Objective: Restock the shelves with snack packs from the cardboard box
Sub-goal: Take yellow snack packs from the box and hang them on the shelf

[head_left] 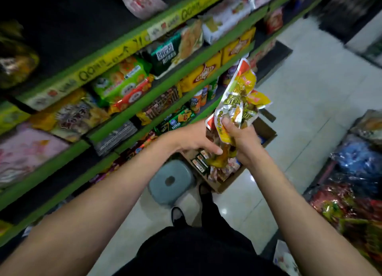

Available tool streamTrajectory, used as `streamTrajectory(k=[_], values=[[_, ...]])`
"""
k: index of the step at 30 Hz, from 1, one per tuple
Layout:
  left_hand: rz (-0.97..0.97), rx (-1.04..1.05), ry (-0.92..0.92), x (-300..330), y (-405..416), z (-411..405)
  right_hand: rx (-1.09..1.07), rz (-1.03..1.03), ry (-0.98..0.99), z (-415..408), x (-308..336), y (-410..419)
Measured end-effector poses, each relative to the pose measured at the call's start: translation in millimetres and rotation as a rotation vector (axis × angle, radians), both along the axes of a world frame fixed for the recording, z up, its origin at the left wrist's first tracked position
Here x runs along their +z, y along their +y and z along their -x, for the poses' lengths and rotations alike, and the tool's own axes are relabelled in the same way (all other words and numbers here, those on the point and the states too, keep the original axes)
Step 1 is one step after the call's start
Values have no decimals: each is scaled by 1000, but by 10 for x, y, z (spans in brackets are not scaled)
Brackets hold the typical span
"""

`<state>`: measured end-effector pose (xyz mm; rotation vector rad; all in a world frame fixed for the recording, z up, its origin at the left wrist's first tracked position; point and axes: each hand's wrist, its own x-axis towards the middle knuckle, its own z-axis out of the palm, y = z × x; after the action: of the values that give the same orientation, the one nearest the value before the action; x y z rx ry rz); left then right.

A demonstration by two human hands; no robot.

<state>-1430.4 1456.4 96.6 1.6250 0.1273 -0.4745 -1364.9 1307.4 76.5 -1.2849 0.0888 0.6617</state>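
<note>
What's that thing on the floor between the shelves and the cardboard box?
A grey-blue plastic stool stands on the floor there, between the green shelves and the cardboard box, seen in the head view.

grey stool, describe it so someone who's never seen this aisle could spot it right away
Start at the green-edged shelves on the left and drop to the tiled floor at their foot. The grey stool stands there beside the open cardboard box: the only plain, rounded-square grey thing, with a dark hole in its top.

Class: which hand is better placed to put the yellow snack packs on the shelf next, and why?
The right hand: its grip is already closed around the yellow snack packs, raised above the cardboard box. The left hand only touches them from below.
</note>
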Motion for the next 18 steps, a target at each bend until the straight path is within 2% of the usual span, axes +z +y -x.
streamTrajectory(k=[6,13,18], values=[[-245,201,-167,468,115,373,31,-105,9,419,491,241],[-133,372,-239,631,179,784,22,-34,-64,666,708,592],[-209,434,-208,816,350,1056,106,-32,-89,763,756,814]])
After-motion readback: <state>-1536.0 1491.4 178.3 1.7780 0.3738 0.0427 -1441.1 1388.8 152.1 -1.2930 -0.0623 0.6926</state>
